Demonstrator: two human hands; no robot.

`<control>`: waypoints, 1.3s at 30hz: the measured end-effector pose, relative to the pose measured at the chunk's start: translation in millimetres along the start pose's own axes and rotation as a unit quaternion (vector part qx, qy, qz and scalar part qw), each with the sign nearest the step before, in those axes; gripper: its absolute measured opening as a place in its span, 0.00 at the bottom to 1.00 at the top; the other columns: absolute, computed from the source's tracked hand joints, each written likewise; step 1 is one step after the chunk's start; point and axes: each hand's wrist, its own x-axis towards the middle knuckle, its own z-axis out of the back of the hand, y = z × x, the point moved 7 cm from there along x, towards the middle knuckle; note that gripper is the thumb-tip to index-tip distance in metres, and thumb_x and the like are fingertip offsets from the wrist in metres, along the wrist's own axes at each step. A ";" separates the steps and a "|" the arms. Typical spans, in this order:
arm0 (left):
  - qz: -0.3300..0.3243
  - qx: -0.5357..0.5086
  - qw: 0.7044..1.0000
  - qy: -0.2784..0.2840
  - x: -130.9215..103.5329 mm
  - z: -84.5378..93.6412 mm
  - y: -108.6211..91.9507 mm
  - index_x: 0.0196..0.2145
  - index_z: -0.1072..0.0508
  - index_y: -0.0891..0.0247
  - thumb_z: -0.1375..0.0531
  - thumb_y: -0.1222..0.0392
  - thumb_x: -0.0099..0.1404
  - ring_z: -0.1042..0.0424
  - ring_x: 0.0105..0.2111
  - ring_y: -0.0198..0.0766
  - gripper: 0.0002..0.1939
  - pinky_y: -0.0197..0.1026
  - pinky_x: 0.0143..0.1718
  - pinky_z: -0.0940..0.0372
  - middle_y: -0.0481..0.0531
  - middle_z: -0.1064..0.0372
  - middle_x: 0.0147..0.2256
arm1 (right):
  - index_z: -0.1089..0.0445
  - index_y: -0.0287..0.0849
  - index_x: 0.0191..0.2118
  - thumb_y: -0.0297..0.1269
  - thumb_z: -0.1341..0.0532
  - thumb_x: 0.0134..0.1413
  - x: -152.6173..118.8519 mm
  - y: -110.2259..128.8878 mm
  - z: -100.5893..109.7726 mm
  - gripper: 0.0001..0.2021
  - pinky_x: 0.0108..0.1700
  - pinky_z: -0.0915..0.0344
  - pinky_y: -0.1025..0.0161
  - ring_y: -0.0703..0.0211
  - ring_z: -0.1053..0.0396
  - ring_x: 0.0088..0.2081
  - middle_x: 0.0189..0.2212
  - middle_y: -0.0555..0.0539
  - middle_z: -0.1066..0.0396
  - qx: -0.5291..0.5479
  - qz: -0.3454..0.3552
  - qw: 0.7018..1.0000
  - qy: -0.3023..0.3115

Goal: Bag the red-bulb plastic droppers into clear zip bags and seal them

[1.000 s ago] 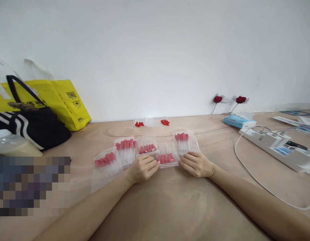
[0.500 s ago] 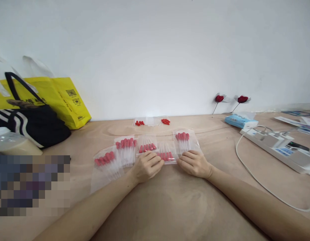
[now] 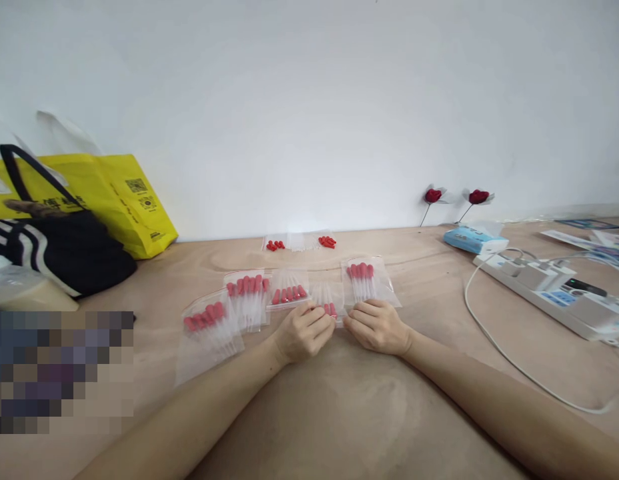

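A small clear zip bag [image 3: 327,292] lies between my hands, its several red-bulbed droppers pointing their bulbs toward me. My left hand [image 3: 305,333] is closed on the bag's near left edge and hides part of the bulbs. At the near right corner, the fingers of my right hand [image 3: 378,328] pinch the same edge. Just beyond my right hand is another bag of droppers [image 3: 362,279], bulbs at the far end. To the left are three similar bags: one close by [image 3: 288,288], one behind my left wrist [image 3: 245,303], one by my left forearm [image 3: 209,327].
Against the wall are small bags holding loose red bulbs [image 3: 327,242]. A yellow bag [image 3: 134,220], a black bag [image 3: 94,253] and a jar [image 3: 34,290] stand left. Right are a tissue pack [image 3: 474,240], a power strip [image 3: 554,290], its cable, and two red fabric roses [image 3: 433,195].
My left hand has shifted right along the zip bag's near edge, closer to my right hand, covering more of the bulbs. My right hand stays at the corner. The view has shifted slightly.
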 end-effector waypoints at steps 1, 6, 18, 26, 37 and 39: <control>-0.003 0.003 1.000 -0.003 -1.1 1.4 0.3 0.28 0.31 0.68 0.45 0.73 0.58 0.34 0.25 0.33 0.05 0.40 0.31 0.38 0.47 0.34 0.22 | 0.36 0.39 0.26 0.27 0.49 0.55 -0.9 -0.1 0.2 0.09 0.27 0.50 0.64 0.65 0.42 0.24 0.20 0.50 0.36 0.001 0.001 1.000 -0.003; -0.011 0.007 1.000 -0.008 -9.2 8.9 5.4 0.28 0.32 0.69 0.44 0.73 0.58 0.35 0.23 0.32 0.04 0.40 0.30 0.37 0.48 0.34 0.21 | 0.35 0.39 0.28 0.27 0.49 0.54 -3.6 -2.2 2.5 0.08 0.28 0.48 0.65 0.66 0.40 0.25 0.22 0.49 0.33 0.004 -0.008 1.000 -0.016; 0.022 0.016 0.999 0.030 -25.3 23.9 22.7 0.29 0.33 0.66 0.48 0.73 0.61 0.35 0.23 0.33 0.08 0.40 0.28 0.38 0.49 0.33 0.23 | 0.34 0.39 0.29 0.27 0.51 0.56 -7.8 -8.0 2.1 0.10 0.29 0.47 0.65 0.65 0.38 0.27 0.24 0.48 0.32 0.021 -0.025 0.999 0.013; 0.035 -0.002 0.997 0.064 -26.3 13.4 23.2 0.26 0.33 0.67 0.48 0.71 0.63 0.37 0.24 0.33 0.09 0.39 0.29 0.40 0.49 0.35 0.22 | 0.35 0.39 0.26 0.28 0.51 0.56 -8.4 -13.4 3.2 0.12 0.28 0.50 0.65 0.65 0.42 0.26 0.22 0.49 0.34 0.030 -0.050 0.998 0.033; 0.235 -0.039 0.962 0.135 -44.6 -2.3 52.1 0.40 0.33 0.68 0.48 0.61 0.62 0.33 0.38 0.44 0.10 0.47 0.39 0.36 0.60 0.32 0.38 | 0.36 0.40 0.23 0.29 0.49 0.54 -10.5 -37.4 -13.9 0.11 0.27 0.55 0.63 0.64 0.45 0.26 0.22 0.50 0.36 -0.047 -0.129 0.986 0.092; 0.266 -0.047 0.950 0.156 -51.5 -8.4 55.8 0.46 0.35 0.68 0.47 0.59 0.62 0.34 0.43 0.47 0.15 0.50 0.42 0.37 0.62 0.34 0.43 | 0.36 0.41 0.22 0.29 0.47 0.53 -7.1 -45.7 -19.9 0.10 0.27 0.56 0.63 0.63 0.45 0.27 0.21 0.50 0.36 -0.067 -0.145 0.982 0.098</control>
